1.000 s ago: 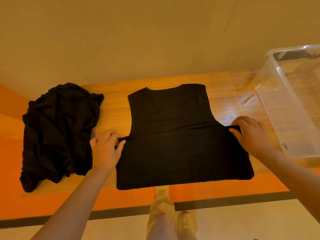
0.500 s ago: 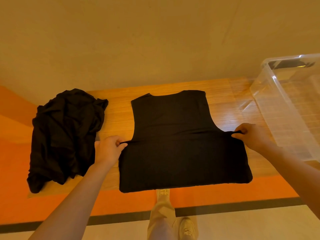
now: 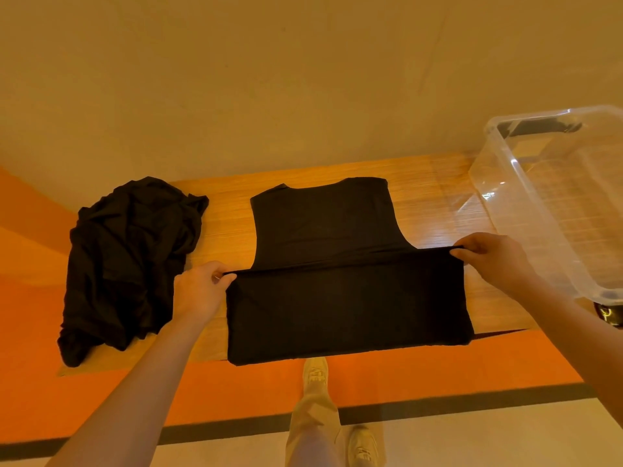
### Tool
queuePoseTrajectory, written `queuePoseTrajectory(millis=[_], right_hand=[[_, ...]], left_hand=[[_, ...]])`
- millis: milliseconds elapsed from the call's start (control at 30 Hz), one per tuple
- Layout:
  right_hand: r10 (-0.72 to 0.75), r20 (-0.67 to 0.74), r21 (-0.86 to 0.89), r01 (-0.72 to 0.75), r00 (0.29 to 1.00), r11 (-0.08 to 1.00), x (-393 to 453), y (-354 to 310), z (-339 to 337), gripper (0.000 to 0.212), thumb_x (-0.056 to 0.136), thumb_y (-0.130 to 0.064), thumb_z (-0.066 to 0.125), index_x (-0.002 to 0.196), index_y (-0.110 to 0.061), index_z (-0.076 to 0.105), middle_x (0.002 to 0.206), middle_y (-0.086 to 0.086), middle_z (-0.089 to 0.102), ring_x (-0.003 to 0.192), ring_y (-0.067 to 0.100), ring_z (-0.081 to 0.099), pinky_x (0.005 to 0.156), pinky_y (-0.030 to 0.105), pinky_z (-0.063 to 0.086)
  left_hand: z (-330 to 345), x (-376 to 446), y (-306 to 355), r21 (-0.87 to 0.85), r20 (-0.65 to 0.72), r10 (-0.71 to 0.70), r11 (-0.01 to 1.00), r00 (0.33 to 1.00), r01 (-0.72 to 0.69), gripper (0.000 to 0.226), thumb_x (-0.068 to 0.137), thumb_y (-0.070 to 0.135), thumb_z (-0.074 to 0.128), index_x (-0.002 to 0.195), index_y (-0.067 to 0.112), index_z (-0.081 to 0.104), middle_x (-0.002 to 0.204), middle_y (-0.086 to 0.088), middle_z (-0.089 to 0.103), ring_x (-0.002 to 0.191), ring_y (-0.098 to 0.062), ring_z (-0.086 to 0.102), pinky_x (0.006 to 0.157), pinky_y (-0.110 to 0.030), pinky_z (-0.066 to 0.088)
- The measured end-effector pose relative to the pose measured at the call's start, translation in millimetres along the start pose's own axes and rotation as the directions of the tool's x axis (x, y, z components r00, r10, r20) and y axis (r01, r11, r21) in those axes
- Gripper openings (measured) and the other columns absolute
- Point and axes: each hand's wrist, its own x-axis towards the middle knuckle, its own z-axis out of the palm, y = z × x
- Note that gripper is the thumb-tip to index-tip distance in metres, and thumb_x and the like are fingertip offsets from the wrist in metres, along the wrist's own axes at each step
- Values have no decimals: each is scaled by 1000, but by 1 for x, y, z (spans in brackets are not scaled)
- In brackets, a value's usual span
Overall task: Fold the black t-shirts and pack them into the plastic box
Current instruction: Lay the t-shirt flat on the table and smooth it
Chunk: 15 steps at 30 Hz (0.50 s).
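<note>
Head camera is looking down on a wooden table [image 3: 229, 230] where a black t-shirt [image 3: 337, 281] is lying flat at the centre, its neck end pointing toward 12 o'clock and its folded lower edge hanging just past the table's near rim at 6 o'clock. A raised horizontal fold line is running across the shirt's middle. The left hand [image 3: 199, 289] is sitting at 9 o'clock of the shirt, thumb and fingers pinching the left end of that fold. The right hand [image 3: 492, 261] is sitting at 3 o'clock, its fingers pinching the right end of the same fold, so both hands are grasping the fabric and holding the ridge taut between them.

A crumpled pile of black t-shirts [image 3: 128, 261] is resting on the table at 9 o'clock, beyond the left hand and apart from the flat shirt, with its lower end drooping over the table's near edge. A clear plastic box [image 3: 546, 210] is standing at 2 o'clock, just beside the right hand, tilted in this wide view; whether anything is lying inside it is hard to tell. An orange floor area [image 3: 438, 369] is showing below the table, and the person's trouser leg [image 3: 313, 429] and pale shoes are appearing at 6 o'clock.
</note>
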Motion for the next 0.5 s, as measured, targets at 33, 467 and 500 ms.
queuePoseTrajectory(millis=[33,467,500], right_hand=[[-24,-7,9,24,1000,1000,-5,-1,-3,8,88,-20,67,95,-16,68,81,-5,67,76,0,58,62,14,38],[-129,-161,257,168,978,952,9,-53,-51,17,91,-22,63,105,-15,69,90,0,70,85,10,66,78,21,46],[-129,-171,255,171,977,952,21,-60,-51,16,91,-22,63,105,-15,69,89,-1,69,83,10,65,76,20,46]], left_hand=[[-4,-4,1,-25,-27,12,1000,1000,-13,19,88,26,68,101,14,71,82,7,62,83,-14,59,93,-45,47],[-88,25,49,-241,-178,42,967,983,-85,21,89,27,66,107,17,71,97,6,67,90,-4,59,76,-9,37],[-89,38,51,-251,-171,32,965,985,-75,21,89,27,66,107,17,71,97,5,67,90,-5,59,77,-11,38]])
